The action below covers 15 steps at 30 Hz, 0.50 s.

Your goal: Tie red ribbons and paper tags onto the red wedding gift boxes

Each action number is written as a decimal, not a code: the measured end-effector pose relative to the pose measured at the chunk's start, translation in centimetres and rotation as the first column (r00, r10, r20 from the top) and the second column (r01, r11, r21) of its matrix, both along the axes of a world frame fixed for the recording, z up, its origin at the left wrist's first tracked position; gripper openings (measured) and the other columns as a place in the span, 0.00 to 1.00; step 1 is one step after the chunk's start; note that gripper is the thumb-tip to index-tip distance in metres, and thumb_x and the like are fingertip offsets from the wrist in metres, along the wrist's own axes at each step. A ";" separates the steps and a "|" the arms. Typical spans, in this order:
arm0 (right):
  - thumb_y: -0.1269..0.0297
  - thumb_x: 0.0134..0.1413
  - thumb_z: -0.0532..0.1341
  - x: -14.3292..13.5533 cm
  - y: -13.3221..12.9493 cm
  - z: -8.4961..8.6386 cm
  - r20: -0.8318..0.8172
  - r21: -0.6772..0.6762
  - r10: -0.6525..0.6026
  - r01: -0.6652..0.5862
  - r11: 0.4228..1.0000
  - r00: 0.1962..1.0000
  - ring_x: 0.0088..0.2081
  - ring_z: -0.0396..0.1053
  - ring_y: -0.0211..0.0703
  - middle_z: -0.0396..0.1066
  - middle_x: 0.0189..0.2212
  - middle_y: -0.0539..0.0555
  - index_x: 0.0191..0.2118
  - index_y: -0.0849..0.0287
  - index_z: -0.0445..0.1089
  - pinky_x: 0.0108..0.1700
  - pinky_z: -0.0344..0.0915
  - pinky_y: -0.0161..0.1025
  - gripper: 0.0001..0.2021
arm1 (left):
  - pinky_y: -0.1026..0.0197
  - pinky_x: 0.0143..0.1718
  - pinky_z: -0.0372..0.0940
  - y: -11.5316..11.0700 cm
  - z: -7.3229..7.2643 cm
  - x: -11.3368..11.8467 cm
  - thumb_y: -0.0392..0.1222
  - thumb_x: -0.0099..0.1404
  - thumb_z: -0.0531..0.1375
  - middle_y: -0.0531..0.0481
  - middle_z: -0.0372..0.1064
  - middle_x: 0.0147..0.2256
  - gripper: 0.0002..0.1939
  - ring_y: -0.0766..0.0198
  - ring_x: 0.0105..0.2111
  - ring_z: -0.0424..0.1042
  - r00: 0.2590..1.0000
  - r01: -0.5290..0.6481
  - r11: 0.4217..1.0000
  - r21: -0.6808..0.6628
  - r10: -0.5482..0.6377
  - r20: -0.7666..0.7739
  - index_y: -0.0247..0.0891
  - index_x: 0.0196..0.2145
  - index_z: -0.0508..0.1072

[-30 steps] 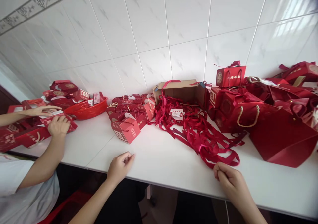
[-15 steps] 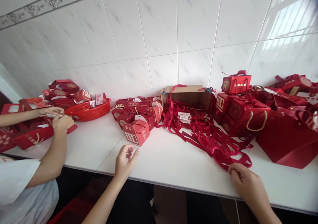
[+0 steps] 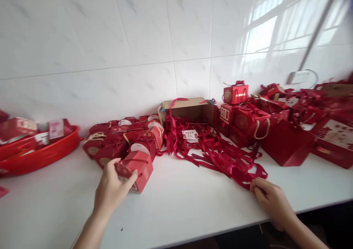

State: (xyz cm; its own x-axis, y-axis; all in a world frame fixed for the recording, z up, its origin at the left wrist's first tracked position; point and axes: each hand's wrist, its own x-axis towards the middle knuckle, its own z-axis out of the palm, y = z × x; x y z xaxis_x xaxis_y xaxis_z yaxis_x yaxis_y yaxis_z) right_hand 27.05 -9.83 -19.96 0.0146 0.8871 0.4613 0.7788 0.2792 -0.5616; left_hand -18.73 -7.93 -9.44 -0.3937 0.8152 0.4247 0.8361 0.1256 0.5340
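My left hand (image 3: 113, 184) is on a small red gift box (image 3: 143, 171), thumb across its near side and fingers over its top. White printing shows on the box's front, partly covered by my hand. Over at the right, my right hand (image 3: 266, 194) is closed, pinching the end of a red ribbon (image 3: 242, 173). That ribbon belongs to a tangled heap of ribbons (image 3: 176, 138) spilling from an open cardboard box (image 3: 202, 113). A white printed card (image 3: 190, 135) lies on the heap. Behind my left hand stand several more red gift boxes (image 3: 110, 151), packed close together.
A red plastic basin (image 3: 55, 151) with boxes in it stands at the left. Stacked red boxes (image 3: 249, 122) and a large plain red bag (image 3: 286, 146) are at the right. The tiled wall (image 3: 138, 32) bounds the white table (image 3: 187, 197) behind.
My left hand has moved onto the front gift box and taken hold of it. My right hand stays at the ribbon. The view has turned right, and the other person has left it.
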 end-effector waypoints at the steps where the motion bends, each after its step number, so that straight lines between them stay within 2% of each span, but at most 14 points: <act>1: 0.68 0.51 0.49 -0.3 0.0 0.3 -0.012 -0.006 0.007 -0.007 1.000 1.000 0.24 0.67 0.41 0.70 0.21 0.50 0.21 0.55 0.64 0.29 0.64 0.35 0.11 | 0.42 0.49 0.66 0.0 -0.1 0.0 0.59 0.52 0.60 0.38 0.64 0.52 0.36 0.41 0.50 0.68 0.998 0.059 0.998 0.017 -0.059 0.001 0.40 0.54 0.57; 3: 0.70 0.52 0.49 -0.8 0.0 0.7 -0.035 -0.018 0.018 -0.019 1.000 0.999 0.24 0.67 0.41 0.70 0.21 0.51 0.22 0.56 0.64 0.29 0.63 0.36 0.12 | 0.44 0.48 0.68 -0.1 -0.4 0.5 0.58 0.53 0.60 0.39 0.65 0.50 0.35 0.44 0.48 0.70 0.974 0.222 0.975 0.023 -0.222 0.046 0.41 0.54 0.56; 7: 0.73 0.51 0.49 -1.0 0.1 1.0 -0.067 -0.018 0.025 -0.027 0.999 0.997 0.25 0.66 0.42 0.69 0.22 0.51 0.22 0.57 0.66 0.30 0.62 0.36 0.13 | 0.48 0.51 0.67 -1.1 -0.5 4.0 0.54 0.59 0.58 0.41 0.64 0.52 0.31 0.48 0.53 0.68 0.850 0.516 0.856 0.011 -0.514 0.111 0.44 0.57 0.56; 11: 0.75 0.51 0.49 -0.8 -0.2 0.8 -0.067 -0.026 0.063 -0.065 0.998 0.996 0.26 0.66 0.41 0.69 0.24 0.52 0.23 0.57 0.65 0.31 0.62 0.37 0.13 | 0.49 0.54 0.66 -1.1 -0.1 9.1 0.47 0.63 0.56 0.42 0.60 0.58 0.29 0.51 0.55 0.67 0.687 0.722 0.692 -0.016 -0.713 0.138 0.47 0.60 0.53; 15: 0.75 0.52 0.49 -0.5 -0.2 1.2 -0.081 0.023 0.134 -0.132 0.991 0.988 0.26 0.65 0.40 0.69 0.26 0.53 0.27 0.58 0.66 0.29 0.63 0.36 0.11 | 0.50 0.56 0.65 0.3 0.7 12.5 0.41 0.63 0.56 0.40 0.49 0.65 0.35 0.51 0.63 0.57 0.568 0.819 0.564 -0.107 -0.823 0.010 0.46 0.64 0.47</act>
State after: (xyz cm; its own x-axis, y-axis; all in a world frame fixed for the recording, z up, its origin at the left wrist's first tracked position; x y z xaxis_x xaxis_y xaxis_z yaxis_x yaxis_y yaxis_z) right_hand 26.51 -10.01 -18.71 -0.0644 0.8756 0.4787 0.6854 0.3875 -0.6165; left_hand -6.25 -7.67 -8.78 0.4787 0.8131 0.3313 0.6215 -0.5804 0.5263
